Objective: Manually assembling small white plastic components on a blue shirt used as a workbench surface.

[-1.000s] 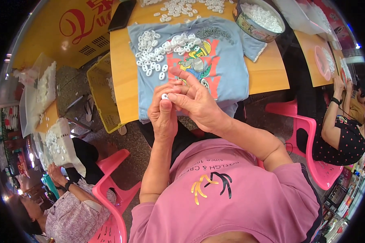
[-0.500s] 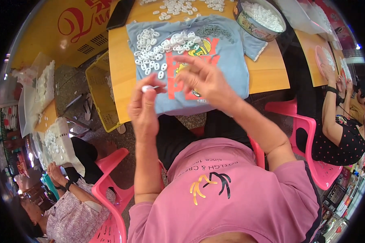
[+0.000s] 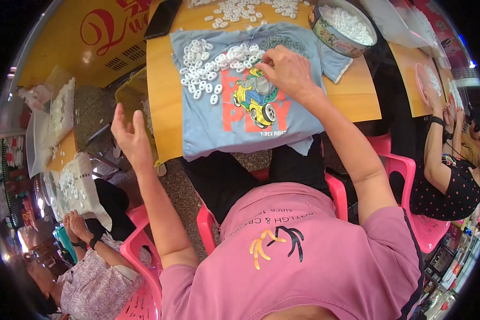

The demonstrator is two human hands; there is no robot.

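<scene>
A grey-blue printed T-shirt (image 3: 208, 128) lies over the front of the table. On its upper left part sits a loose heap of small white oval plastic pieces (image 3: 197, 72), each with two dark holes. Beside them, up to the right, is a thin pile of small dark slender pieces (image 3: 285, 44). My right hand (image 3: 289, 73) is over the shirt at the right end of the white heap, fingers bent together; whatever is at the fingertips is hidden. Out past the table's left edge, my left hand (image 3: 130, 137) is raised with fingers apart, holding nothing.
A round tin (image 3: 336, 45) full of white pieces stands at the table's back right, and a dark phone (image 3: 163, 18) at the back left. More white pieces (image 3: 237, 10) lie at the far edge. A yellow crate (image 3: 133, 90) stands left of the table. People work at both sides.
My left hand has swung left off the shirt and opened; the small white piece it pinched is gone from it. My right hand has moved up and right to the heap, its fingers closing.
</scene>
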